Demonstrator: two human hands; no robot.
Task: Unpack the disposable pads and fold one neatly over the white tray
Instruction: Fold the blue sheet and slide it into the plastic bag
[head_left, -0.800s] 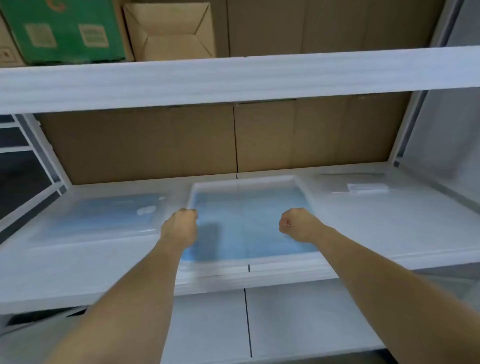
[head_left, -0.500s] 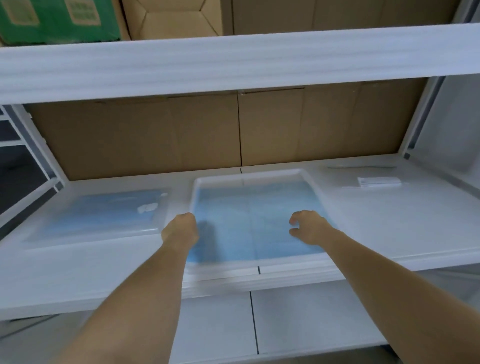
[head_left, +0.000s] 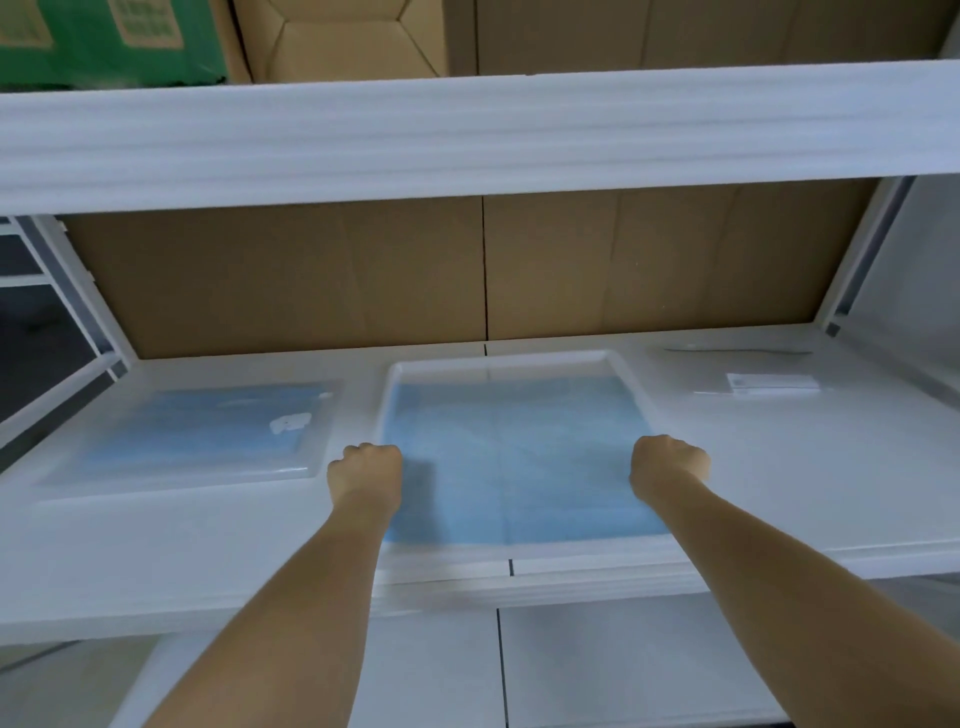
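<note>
Flanking one pad (head_left: 511, 457): two hands (head_left: 366, 467)

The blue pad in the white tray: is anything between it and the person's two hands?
Nothing visible. The left hand and right hand, both fisted, sit at the blue pad's side edges inside the white tray. The pack of pads lies apart, to the left.

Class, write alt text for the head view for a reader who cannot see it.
Two bare hands, left and right, rest closed at the side edges of a blue pad lying in a white tray on a white shelf. A clear pack of blue pads lies to the left.
</note>
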